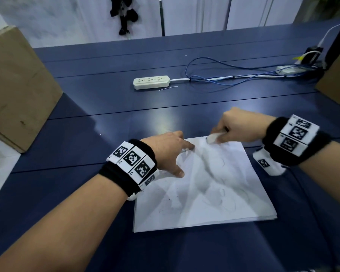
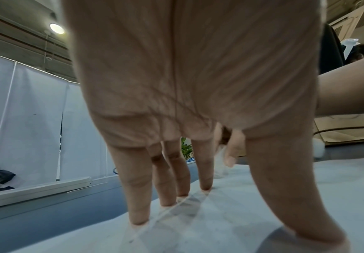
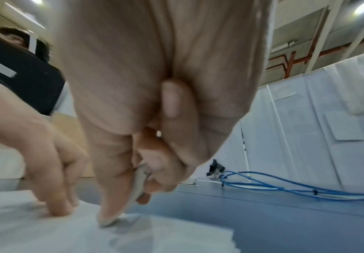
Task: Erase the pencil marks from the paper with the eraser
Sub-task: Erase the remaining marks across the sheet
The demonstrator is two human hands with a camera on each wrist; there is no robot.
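While the paper (image 1: 214, 203) lay flat on the dark blue table (image 1: 106, 107), near its front edge and turned slightly askew, the left hand (image 1: 168, 148) pressed down on the sheet's far left corner with straight, spread fingers (image 2: 137, 196), nothing gripped in it. The left wrist view showed the fingertips and the thumb planted on the white surface, some right at the paper's edge. The right hand (image 1: 238, 126) was curled around the eraser (image 1: 213, 138), a small whitish block (greyed and worn at its tip), pinched between thumb and fingers. Its lower end touched the paper at the far edge, just beside the left hand's fingertips. In the right wrist view the eraser (image 3: 137, 184) ran down along the thumb, and its tip met the sheet close to the corner where white gave way to blue table.

Faint pencil marks (image 1: 220, 173), loose curves and smudged grey patches, spread across the middle of the paper, and dark specks dotted its near left part. Both wrists wore black bands with black-and-white coded tags (image 1: 133, 159).

Farther back on the table a white power strip (image 1: 151, 82) lay with its cord running right into a tangle of blue cable (image 1: 224, 75). A cardboard box (image 1: 18, 85) stood at the left edge, well apart from the paper, and another box (image 1: 336, 79) at the right.
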